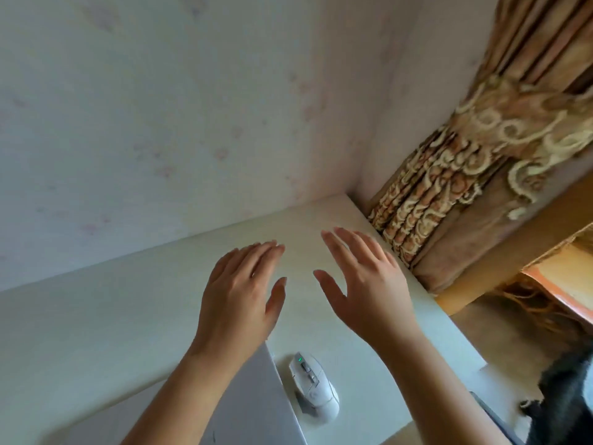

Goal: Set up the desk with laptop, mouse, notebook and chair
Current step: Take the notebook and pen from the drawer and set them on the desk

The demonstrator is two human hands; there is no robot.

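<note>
A white mouse [314, 388] with a small green light lies on the pale desk [96, 322], just right of a closed silver laptop [253, 403] at the bottom of the view. My left hand [239, 293] and my right hand [362, 281] hover open above the desk, beyond the mouse, fingers spread and palms down. Neither hand holds anything. My left forearm crosses over the laptop lid. No notebook or chair is in view.
The desk stands in a corner, against a pale patterned wall [160, 123]. A brown and gold curtain [481, 162] hangs at the desk's right edge. A dark furry thing [568, 399] sits at the lower right, next to a dark strip.
</note>
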